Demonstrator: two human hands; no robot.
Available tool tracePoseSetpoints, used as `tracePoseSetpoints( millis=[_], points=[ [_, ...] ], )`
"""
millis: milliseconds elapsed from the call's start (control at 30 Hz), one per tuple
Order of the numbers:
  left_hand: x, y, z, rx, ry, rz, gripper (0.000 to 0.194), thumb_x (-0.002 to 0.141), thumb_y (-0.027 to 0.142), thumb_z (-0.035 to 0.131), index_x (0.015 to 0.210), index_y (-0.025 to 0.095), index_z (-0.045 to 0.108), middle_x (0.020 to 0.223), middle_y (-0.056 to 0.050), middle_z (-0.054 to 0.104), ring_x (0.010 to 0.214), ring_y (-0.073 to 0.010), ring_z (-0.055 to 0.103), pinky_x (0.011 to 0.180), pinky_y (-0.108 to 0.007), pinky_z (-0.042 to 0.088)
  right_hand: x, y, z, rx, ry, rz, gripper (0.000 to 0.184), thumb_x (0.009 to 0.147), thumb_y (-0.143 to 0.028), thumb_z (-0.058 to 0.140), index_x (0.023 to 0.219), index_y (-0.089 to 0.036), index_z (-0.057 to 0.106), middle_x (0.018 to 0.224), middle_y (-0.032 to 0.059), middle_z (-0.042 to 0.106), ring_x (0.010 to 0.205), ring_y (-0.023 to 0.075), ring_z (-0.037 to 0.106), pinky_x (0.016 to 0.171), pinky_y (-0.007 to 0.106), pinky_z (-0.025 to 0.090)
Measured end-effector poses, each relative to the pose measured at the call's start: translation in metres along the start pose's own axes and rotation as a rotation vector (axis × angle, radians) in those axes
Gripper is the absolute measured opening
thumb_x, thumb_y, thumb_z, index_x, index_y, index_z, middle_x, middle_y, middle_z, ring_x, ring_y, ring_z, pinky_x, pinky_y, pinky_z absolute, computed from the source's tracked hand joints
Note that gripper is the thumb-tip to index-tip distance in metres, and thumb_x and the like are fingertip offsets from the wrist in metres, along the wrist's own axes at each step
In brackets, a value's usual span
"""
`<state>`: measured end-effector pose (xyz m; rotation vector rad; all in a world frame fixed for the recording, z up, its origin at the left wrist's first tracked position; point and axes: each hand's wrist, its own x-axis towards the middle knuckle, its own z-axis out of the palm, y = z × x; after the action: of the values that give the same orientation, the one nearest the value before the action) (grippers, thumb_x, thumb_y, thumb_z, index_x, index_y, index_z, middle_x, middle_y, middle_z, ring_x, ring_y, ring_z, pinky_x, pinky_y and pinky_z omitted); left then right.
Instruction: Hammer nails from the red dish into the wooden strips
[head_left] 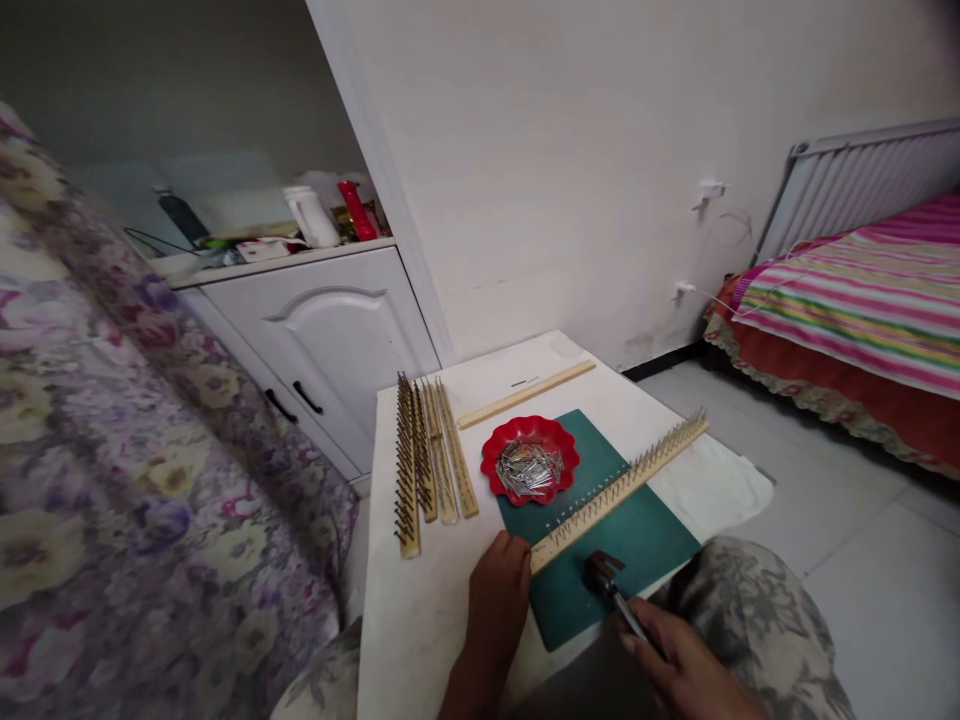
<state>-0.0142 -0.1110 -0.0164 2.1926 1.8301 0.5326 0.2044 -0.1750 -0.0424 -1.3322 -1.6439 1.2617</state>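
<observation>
Strip (pixel 619 495) extends from left hand (pixel 501 588); right hand (pixel 681 652) grips hammer (pixel 621 606).

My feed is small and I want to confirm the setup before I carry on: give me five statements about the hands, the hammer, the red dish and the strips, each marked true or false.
1. The left hand is at the near end of a nail-studded strip. True.
2. The right hand holds a hammer with its head over the green mat. True.
3. The hammer's head lies on top of the nail-studded strip. False: it is apart from that strip, on the side nearer the person.
4. The red dish holds loose nails. True.
5. The strips grouped left of the red dish are all bare. False: the leftmost strip has many nails standing in it.
</observation>
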Motion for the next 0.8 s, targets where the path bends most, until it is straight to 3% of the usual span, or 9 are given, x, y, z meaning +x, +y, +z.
tracePoseSetpoints(
  millis=[267,567,800],
  points=[
    [0.011,0.008,-0.005,0.018,-0.014,0.047,0.017,0.082,0.013,0.041,0.073,0.019,0.053,0.078,-0.001,0.052,0.072,-0.0130,0.052,0.065,-0.022,0.035,0.001,0.000,-0.003,-0.007,-0.048,0.006,0.021,0.084,-0.037,0.045,0.080,-0.018,0.055,0.073,0.0003,0.057,0.071,0.0187,0.055,0.067,0.026,0.046],
    [0.021,0.009,0.008,-0.206,0.042,-0.017,0.011,0.078,0.022,0.050,0.069,0.019,0.056,0.071,0.001,0.053,0.068,-0.0118,0.051,0.061,-0.022,0.035,0.001,-0.001,-0.001,0.009,-0.019,0.007,0.026,0.084,-0.042,0.045,0.077,-0.018,0.054,0.066,-0.0020,0.051,0.067,0.0179,0.053,0.067,0.027,0.045],
    [0.019,0.008,0.015,-0.287,0.076,-0.036,0.016,0.079,0.026,0.050,0.068,0.018,0.057,0.071,0.001,0.053,0.067,-0.0114,0.051,0.061,-0.022,0.035,0.000,-0.021,-0.005,0.052,-0.015,0.013,0.029,0.085,-0.046,0.045,0.076,-0.020,0.054,0.070,-0.0012,0.054,0.070,0.0179,0.053,0.066,0.025,0.045]
  ],
)
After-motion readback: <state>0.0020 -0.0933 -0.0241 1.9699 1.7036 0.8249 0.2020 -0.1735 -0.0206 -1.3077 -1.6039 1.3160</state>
